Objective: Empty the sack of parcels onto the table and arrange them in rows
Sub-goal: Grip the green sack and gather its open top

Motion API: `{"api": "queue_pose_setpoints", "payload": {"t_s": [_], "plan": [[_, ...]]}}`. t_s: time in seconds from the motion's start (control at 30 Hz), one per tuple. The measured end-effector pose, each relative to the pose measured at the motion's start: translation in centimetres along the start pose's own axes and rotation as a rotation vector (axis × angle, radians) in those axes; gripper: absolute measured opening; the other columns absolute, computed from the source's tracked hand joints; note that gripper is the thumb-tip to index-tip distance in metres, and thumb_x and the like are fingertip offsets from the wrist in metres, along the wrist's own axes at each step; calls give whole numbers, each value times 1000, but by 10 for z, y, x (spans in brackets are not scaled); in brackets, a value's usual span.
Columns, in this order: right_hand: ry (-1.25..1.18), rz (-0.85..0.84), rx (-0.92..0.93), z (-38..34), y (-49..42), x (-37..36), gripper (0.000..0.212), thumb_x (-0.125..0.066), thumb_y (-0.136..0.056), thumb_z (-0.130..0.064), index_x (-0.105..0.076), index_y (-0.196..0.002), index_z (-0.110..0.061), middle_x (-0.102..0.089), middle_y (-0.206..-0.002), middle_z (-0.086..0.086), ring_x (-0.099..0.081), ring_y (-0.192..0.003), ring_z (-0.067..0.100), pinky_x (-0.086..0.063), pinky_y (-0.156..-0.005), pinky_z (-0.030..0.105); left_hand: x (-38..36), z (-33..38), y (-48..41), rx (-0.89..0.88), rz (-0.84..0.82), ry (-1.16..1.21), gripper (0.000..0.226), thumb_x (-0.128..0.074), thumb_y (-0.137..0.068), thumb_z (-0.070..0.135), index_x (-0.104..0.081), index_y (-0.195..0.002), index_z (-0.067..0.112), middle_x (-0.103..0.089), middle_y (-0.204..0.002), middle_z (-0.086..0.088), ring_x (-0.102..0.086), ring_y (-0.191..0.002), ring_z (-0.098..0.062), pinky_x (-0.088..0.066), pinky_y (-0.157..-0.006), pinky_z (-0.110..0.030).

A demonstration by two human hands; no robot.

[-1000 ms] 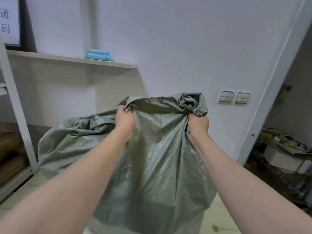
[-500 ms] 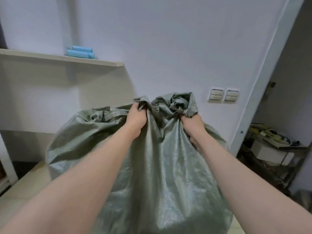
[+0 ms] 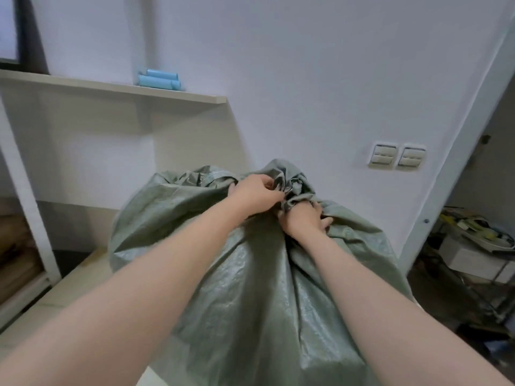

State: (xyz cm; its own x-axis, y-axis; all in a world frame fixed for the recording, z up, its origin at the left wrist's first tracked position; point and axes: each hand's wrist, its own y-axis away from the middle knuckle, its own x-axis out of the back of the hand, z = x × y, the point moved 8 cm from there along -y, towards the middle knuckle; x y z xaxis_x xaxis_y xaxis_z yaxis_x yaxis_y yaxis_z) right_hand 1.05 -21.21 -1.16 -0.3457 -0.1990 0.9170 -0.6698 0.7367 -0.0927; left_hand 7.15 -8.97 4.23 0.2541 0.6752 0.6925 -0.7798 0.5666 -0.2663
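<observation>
A wall shelf (image 3: pixel 111 89) at far left is carrying two blue rolls (image 3: pixel 158 80); below it a pale table (image 3: pixel 69 288) is bearing a bulging grey-green woven sack (image 3: pixel 250 288), which is sitting at centre; the left hand (image 3: pixel 255 192) is pinching the sack's bunched neck with curled fingers; the right hand (image 3: pixel 303 221), just beside and lower, is clutching a fistful of fabric under that neck; two wall switches (image 3: pixel 397 156) are showing at right.
</observation>
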Motion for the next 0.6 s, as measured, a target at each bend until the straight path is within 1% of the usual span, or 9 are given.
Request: {"api": "queue_pose_setpoints", "payload": {"t_s": [0.03, 0.1, 0.2, 0.3, 0.4, 0.47, 0.5, 0.53, 0.6], "plan": [[-20, 19, -18, 2, -1, 1, 59, -46, -94, -52, -45, -142, -18, -35, -154, 1, -12, -148, 23, -10, -116, 58, 11, -8, 3, -17, 58, -172, 53, -62, -76, 53, -60, -124, 32, -63, -126, 5, -52, -123, -18, -29, -113, -43], [-141, 53, -46, 6, -5, 6, 54, -49, -94, -47, -51, -135, -12, -43, -148, 6, -22, -145, 23, -12, -116, 54, 36, -26, 11, 25, 195, -400, 88, -68, -74, 59, -30, -148, 33, -29, -157, -1, -19, -147, -22, -9, -119, -49], [-256, 60, -69, 12, -8, 7, 60, -52, -91, -51, -53, -133, -9, -48, -143, 8, -34, -139, 26, -16, -115, 52, 64, -60, 22, 216, 263, -533, 135, -74, -61, 71, 14, -153, 28, 16, -161, -13, 18, -147, -34, 6, -113, -62], [-317, 60, -101, 18, -8, 5, 61, -54, -89, -53, -55, -130, -9, -52, -139, 9, -41, -134, 28, -19, -114, 49, 86, -103, 35, 453, 290, -574, 156, -71, -48, 80, 33, -146, 17, 21, -157, -22, 20, -144, -40, 12, -107, -67], [-442, 68, -119, 22, 2, 9, 56, -57, -88, -51, -59, -125, -9, -59, -130, 9, -47, -127, 32, -21, -113, 45, 79, -159, 44, 684, 172, -381, 148, -65, -48, 88, 10, -154, 15, 6, -160, -24, 11, -146, -42, 5, -112, -66], [-571, 47, -108, 19, 7, 8, 55, -60, -84, -52, -60, -121, -11, -62, -125, 9, -50, -125, 34, -21, -114, 46, 58, -196, 37, 754, 58, -214, 138, -46, -41, 101, -27, -149, 18, -31, -154, -22, -20, -142, -47, -12, -111, -68], [-655, 34, -104, 17, 10, 7, 59, -63, -77, -56, -62, -118, -13, -64, -121, 7, -52, -123, 35, -25, -114, 48, 48, -210, 27, 733, 66, -121, 125, -41, -43, 100, -44, -139, 20, -50, -141, -19, -39, -133, -46, -23, -109, -68], [-755, 33, -103, 16, 11, 6, 64, -65, -67, -61, -63, -113, -16, -66, -117, 6, -55, -120, 35, -32, -111, 49, 41, -218, 15, 688, 125, -17, 97, -42, -56, 89, -55, -127, 24, -61, -128, -15, -51, -122, -43, -32, -106, -65], [-937, 24, -116, 16, 9, 4, 59, -70, -63, -57, -64, -106, -18, -69, -109, 4, -61, -111, 33, -45, -102, 47, 38, -210, -2, 571, 312, 184, 42, -44, -76, 57, -64, -107, 36, -69, -108, -5, -59, -109, -37, -34, -106, -60]]}}
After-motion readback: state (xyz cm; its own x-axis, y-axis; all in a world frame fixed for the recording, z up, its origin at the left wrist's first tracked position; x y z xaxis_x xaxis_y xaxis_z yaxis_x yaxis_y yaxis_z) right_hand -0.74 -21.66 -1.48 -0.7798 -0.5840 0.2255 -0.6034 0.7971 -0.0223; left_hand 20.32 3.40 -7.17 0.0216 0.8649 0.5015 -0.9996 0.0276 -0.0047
